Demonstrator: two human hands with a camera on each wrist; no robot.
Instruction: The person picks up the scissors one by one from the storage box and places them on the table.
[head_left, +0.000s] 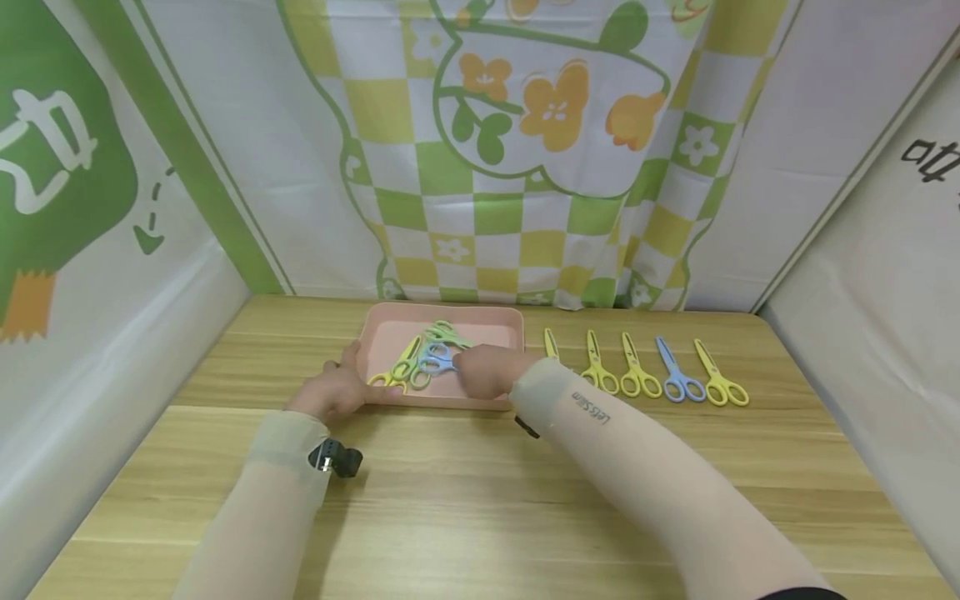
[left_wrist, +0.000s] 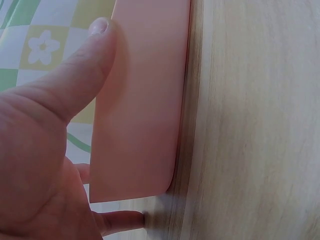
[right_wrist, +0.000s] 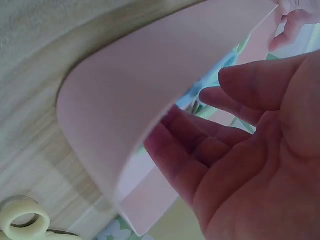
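Blue scissors [head_left: 448, 363] are lying in a pink tray [head_left: 390, 333] among yellow scissors [head_left: 412, 347] and green scissors [head_left: 437, 335], handles facing left. A person's right hand [head_left: 489, 372] is covering the blade end with partly bent fingers; whether it is gripping anything cannot be told. The left hand [head_left: 335, 388] is bracing the tray's near left corner, thumb stretching onto the near wall, fingers lying outside the left end. At right, five more scissors [head_left: 630, 358], four yellow and one blue, are lining the wooden table [head_left: 465, 500] before a checked, flowered cloth [head_left: 543, 246].
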